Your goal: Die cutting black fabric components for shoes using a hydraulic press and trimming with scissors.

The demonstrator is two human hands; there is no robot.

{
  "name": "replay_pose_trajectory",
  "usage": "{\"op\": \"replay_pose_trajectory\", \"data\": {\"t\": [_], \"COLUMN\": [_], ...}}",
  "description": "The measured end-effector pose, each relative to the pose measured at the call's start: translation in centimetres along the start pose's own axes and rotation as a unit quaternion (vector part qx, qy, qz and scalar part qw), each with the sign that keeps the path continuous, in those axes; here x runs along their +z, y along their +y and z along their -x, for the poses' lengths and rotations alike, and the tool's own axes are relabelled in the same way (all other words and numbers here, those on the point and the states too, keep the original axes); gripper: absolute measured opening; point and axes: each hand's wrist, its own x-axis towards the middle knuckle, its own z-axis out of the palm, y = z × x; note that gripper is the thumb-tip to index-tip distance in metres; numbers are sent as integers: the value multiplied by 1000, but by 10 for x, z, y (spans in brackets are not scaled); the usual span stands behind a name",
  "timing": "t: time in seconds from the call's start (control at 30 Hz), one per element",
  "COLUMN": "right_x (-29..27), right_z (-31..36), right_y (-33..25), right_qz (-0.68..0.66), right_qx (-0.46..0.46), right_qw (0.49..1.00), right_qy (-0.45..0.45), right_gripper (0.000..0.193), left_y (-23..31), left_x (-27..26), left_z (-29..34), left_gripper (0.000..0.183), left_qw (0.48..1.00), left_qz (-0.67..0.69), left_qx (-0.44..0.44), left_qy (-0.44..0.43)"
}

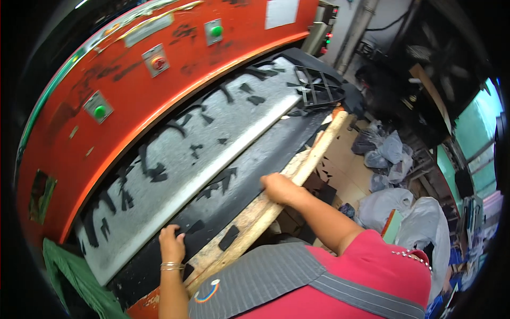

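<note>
My left hand (pixel 172 248), a bracelet at its wrist, rests over the black sheet (pixel 239 183) on the near ledge. Its fingers are bent, with the thumb apart from them. A loose black scrap (pixel 195 227) lies just beside the fingertips. Farther right, my right hand (pixel 280 189) is closed at the sheet's near edge, above the worn wooden rail (pixel 265 212); whatever its curled fingers hold is hidden. Behind the sheet stretches a pale grey-white board (pixel 212 130) strewn with black offcuts (pixel 158 173). A black frame with grid-like openings (pixel 319 87) sits at the board's far right end.
An orange machine front (pixel 180 48) with green buttons (pixel 100 111) and a red button (pixel 158 63) rises behind the board. Green cloth (pixel 71 279) hangs at the lower left. Plastic bags (pixel 390 149) and larger white sacks (pixel 422 226) crowd the floor at right.
</note>
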Motion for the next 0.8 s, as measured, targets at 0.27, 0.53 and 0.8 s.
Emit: {"op": "replay_pose_trajectory", "data": {"t": [0.27,0.53,0.8], "right_x": [-13,16,16], "right_z": [-60,-79,-56], "right_y": [-27,-38,-77], "right_qz": [-92,41,9], "right_qx": [-279,-317,-382], "right_qw": [955,943,892], "right_qy": [-34,-95,-240], "right_gripper": [26,28,30], "left_y": [106,177,135], "left_x": [25,23,20], "left_z": [8,16,26], "left_gripper": [50,22,20], "left_qw": [993,995,939], "left_qz": [95,46,290], "left_qx": [16,31,-176], "left_qy": [-60,-79,50]}}
